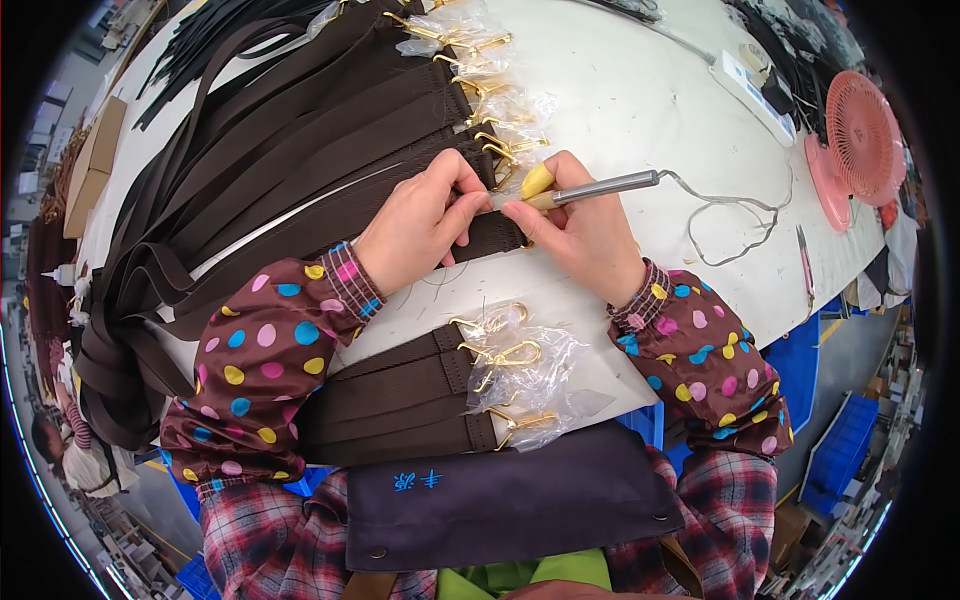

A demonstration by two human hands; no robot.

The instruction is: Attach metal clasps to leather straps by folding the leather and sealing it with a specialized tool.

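My right hand (592, 235) grips a pen-shaped corded tool (618, 186) with a grey barrel, its tip pointing left. A yellow cover sits on one of that hand's fingers. Close by, my left hand (420, 215) has thumb and forefinger pinched together; what lies between them is too small to tell. Both hands are over the end of a dark brown strap (492, 236). More brown straps (370, 125) lie side by side beyond them, with gold metal hooks (515, 147) in clear plastic at their ends. Nearer me lies another group of straps (400, 392), also with plastic-wrapped gold hooks (512, 352).
The tool's thin cord (735, 207) loops across the white table (625, 70). At the right stand a pink fan (862, 125) and a white power strip (748, 92). A slim pointed tool (805, 262) lies near the right edge. Blue crates (842, 455) are below the table.
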